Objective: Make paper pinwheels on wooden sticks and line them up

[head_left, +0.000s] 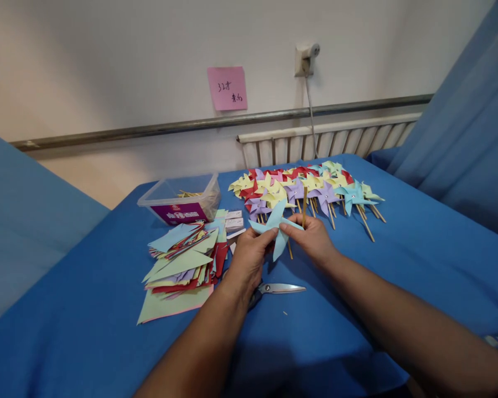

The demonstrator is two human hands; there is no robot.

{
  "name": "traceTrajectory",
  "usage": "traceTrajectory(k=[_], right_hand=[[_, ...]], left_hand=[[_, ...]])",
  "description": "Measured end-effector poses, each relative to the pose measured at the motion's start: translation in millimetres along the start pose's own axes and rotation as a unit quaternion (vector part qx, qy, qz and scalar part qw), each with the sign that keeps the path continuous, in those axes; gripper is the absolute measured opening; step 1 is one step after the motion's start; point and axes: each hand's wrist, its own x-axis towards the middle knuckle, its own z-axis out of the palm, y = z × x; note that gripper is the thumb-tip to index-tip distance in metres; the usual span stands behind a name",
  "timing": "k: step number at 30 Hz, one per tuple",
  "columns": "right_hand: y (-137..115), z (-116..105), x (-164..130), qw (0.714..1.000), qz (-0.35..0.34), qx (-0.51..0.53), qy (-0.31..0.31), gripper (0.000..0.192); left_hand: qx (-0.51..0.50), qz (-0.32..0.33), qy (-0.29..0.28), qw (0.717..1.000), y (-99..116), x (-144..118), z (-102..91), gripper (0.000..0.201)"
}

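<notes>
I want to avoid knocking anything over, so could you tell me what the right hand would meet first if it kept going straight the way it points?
The right hand points away toward the wall. First in that line, probably, is the row of finished pinwheels; depth is hard to judge.

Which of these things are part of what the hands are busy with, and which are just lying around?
In use:
left hand
right hand
light blue paper pinwheel
wooden stick

Lying about:
steel scissors
stack of coloured paper squares
clear plastic box
row of finished pinwheels
pink wall note
</notes>
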Motion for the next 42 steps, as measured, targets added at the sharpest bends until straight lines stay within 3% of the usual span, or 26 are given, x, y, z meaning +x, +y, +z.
traceTrajectory(k=[20,24,27,30,36,42], right_hand=[[6,4,2,0.999,-0.019,-0.033,0.024,0.031],[5,4,2,0.994,0.047,0.096,-0.027,0.035],[3,0,4,0.962,0.117,0.239,-0.06,0.038],[2,-5,9,0.937,0.14,0.316,-0.044,0.036],[2,-6,12,0.949,0.102,0.297,-0.023,0.043],[-6,-3,3,0.954,0.022,0.293,-0.059,0.033]], left_hand=[[0.002,0.019,0.029,0.999,5,-3,4.7,0.032],[-0.003,0.017,0.033,0.999,5,-2,4.0,0.032],[-0.008,0.015,0.048,0.999,8,-1,0.9,0.031],[-0.025,0.009,0.058,0.998,13,2,-3.9,0.029],[-0.039,0.028,0.114,0.992,19,7,-11.4,0.024],[-0.029,0.03,0.091,0.995,15,9,-10.8,0.03]])
